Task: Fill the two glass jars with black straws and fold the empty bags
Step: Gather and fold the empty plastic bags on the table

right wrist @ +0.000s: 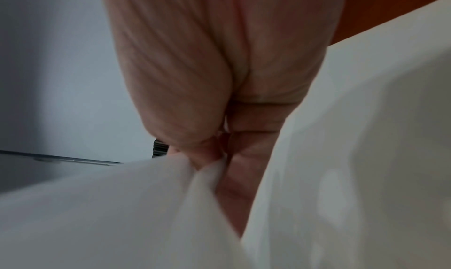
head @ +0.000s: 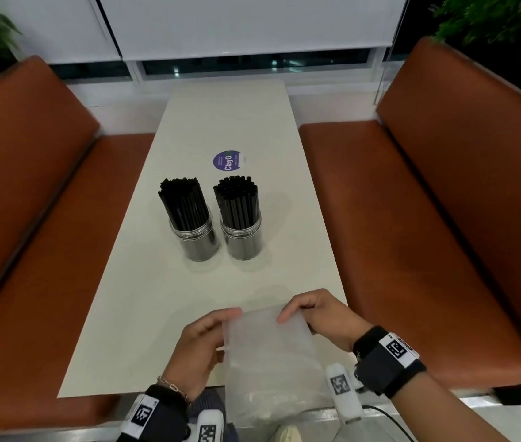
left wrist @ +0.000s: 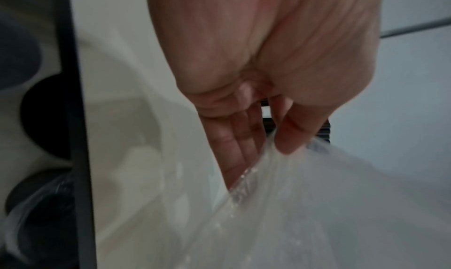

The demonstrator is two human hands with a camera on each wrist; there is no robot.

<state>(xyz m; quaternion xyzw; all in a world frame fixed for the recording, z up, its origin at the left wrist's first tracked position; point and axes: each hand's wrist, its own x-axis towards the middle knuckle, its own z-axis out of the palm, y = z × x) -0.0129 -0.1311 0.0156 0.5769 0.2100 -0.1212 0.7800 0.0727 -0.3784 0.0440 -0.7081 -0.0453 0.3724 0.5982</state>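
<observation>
Two glass jars stand side by side mid-table, the left jar (head: 197,242) and the right jar (head: 242,239), each packed with upright black straws (head: 236,202). Near the table's front edge I hold an empty clear plastic bag (head: 268,355) up by its top corners. My left hand (head: 201,342) pinches the top left corner between thumb and fingers. My right hand (head: 313,317) pinches the top right corner. The bag hangs down past the table edge. In the left wrist view my left hand (left wrist: 263,148) nips the bag (left wrist: 317,205). In the right wrist view my right hand (right wrist: 219,157) grips the bag (right wrist: 122,205).
The long cream table (head: 220,116) has a round purple sticker (head: 227,161) behind the jars. Brown padded benches (head: 428,218) flank both sides. A window with white blinds (head: 252,23) closes the far end. A shoe (head: 287,433) shows below.
</observation>
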